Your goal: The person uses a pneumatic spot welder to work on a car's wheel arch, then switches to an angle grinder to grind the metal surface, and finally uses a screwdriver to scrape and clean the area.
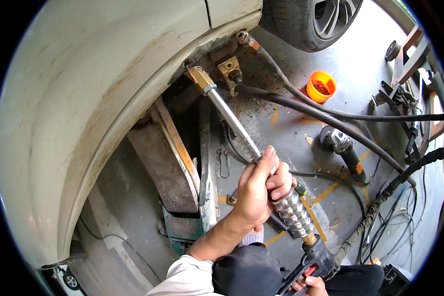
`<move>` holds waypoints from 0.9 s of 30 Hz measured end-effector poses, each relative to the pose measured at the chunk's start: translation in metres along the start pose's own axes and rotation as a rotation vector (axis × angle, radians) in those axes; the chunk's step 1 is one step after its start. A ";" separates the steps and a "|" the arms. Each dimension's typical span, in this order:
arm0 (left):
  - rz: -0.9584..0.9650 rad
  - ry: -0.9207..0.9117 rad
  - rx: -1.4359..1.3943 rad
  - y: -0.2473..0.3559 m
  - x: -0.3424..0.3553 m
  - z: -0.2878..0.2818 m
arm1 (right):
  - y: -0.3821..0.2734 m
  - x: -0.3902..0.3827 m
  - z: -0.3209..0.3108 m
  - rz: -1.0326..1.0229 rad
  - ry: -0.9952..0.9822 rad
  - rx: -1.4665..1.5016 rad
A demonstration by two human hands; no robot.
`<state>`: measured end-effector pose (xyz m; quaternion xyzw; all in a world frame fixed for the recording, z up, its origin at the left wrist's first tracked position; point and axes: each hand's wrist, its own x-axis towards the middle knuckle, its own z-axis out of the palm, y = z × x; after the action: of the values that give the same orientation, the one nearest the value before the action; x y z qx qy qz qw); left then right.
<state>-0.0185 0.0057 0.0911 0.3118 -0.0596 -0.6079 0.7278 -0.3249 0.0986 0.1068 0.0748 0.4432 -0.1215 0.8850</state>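
A long welding gun [236, 126] runs diagonally from my lap up to the car's sill. Its brass head [202, 79] meets the lower edge of the dirty light-coloured body panel [98, 93], with a small orange glow there. My left hand [261, 192] is wrapped round the shaft, just above the clear ribbed section [295, 214]. Low in view, my right hand [311, 286] grips the black handle near its red trigger; the picture's edge cuts off part of this hand. Beside the head, a brass clamp block [230, 69] sits under the sill with a thick black cable [301, 104] attached.
An orange cup [321, 87] of reddish bits stands on the grey floor near the tyre [296, 24]. An angle grinder [344, 150] lies to the right. Cables, including a wrapped one [380, 200], cross the right side. A green jack-like stand [182, 229] is under the car.
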 end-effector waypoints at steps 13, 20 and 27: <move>-0.003 -0.031 0.016 0.002 0.002 0.000 | -0.001 0.000 0.010 -0.015 0.063 0.038; -0.011 -0.023 0.002 0.002 0.002 0.000 | -0.004 0.000 0.012 -0.021 0.028 0.052; 0.003 0.021 0.018 0.000 0.002 0.004 | -0.006 0.003 -0.009 0.027 -0.040 0.050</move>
<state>-0.0196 0.0023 0.0939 0.3244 -0.0579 -0.6029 0.7266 -0.3321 0.0945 0.0986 0.1002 0.4211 -0.1221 0.8932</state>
